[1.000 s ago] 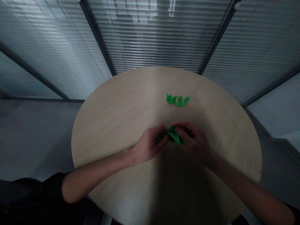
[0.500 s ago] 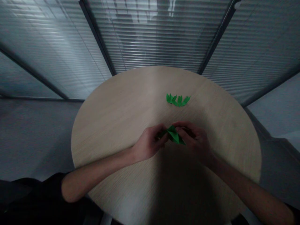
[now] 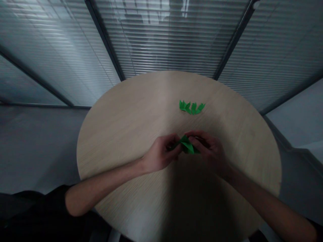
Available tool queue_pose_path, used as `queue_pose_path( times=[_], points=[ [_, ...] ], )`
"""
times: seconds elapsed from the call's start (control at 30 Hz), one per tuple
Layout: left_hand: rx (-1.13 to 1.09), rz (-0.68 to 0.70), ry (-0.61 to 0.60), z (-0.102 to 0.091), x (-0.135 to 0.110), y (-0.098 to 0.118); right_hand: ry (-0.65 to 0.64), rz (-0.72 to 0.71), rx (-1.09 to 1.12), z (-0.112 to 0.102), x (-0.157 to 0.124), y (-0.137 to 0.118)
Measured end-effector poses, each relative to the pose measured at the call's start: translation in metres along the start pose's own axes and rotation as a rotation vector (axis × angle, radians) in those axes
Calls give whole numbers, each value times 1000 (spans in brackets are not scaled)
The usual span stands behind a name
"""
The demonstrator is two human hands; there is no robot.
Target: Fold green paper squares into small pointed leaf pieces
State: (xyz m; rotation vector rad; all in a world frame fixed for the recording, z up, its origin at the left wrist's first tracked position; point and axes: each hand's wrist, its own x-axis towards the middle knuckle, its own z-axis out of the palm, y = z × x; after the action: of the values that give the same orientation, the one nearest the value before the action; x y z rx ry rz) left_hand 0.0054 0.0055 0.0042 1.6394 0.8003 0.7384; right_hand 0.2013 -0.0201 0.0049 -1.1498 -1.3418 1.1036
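A piece of folded green paper (image 3: 187,145) is held between my two hands over the middle of the table. My left hand (image 3: 163,152) pinches its left side between thumb and fingers. On the other side, my right hand (image 3: 210,149) grips the paper's right part, thumb and index finger near its upper edge. Creased flaps show in the gap between the hands; the rest of the paper is hidden by my fingers. Beyond my hands, several small folded green paper pieces (image 3: 193,108) stand close together in a row on the table.
The round light-wood table (image 3: 121,121) has its far edge close to glass panels with horizontal blinds (image 3: 166,50). Dark frame posts (image 3: 106,43) divide the panels. Grey floor (image 3: 45,141) surrounds the table, and a dark shadow falls across its near right part.
Both hands stay almost in place. The flap of the green paper between them has shifted slightly, and its lower edge shows a little less.
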Motion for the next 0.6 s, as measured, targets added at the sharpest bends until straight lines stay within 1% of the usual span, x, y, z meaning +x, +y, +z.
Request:
queue_pose_path(
  times=[0.13, 0.2, 0.27, 0.3, 0.37, 0.4, 0.47, 0.6],
  points=[
    [10, 4, 29, 0, 1, -1, 6, -33, -24, 0, 0, -3],
    [51, 1, 76, 0, 1, -1, 28, -104, -85, -2, -1, -5],
    [92, 2, 128, -1, 1, -2, 59, -249, -212, -4, -4, -6],
    [108, 4, 149, -2, 2, -2, 80, -353, -299, -4, -5, -5],
    [134, 11, 179, -3, 2, -2, 82, -524, -475, -6, -6, -3],
    [145, 15, 190, -3, 1, -2, 83, -579, -528, -6, -7, -2],
    [170, 30, 205, -3, 1, -2, 77, -623, -582, -4, -7, 1],
    [235, 65, 213, -3, 1, -3, 85, -620, -570, 0, -5, 1]
  ],
)
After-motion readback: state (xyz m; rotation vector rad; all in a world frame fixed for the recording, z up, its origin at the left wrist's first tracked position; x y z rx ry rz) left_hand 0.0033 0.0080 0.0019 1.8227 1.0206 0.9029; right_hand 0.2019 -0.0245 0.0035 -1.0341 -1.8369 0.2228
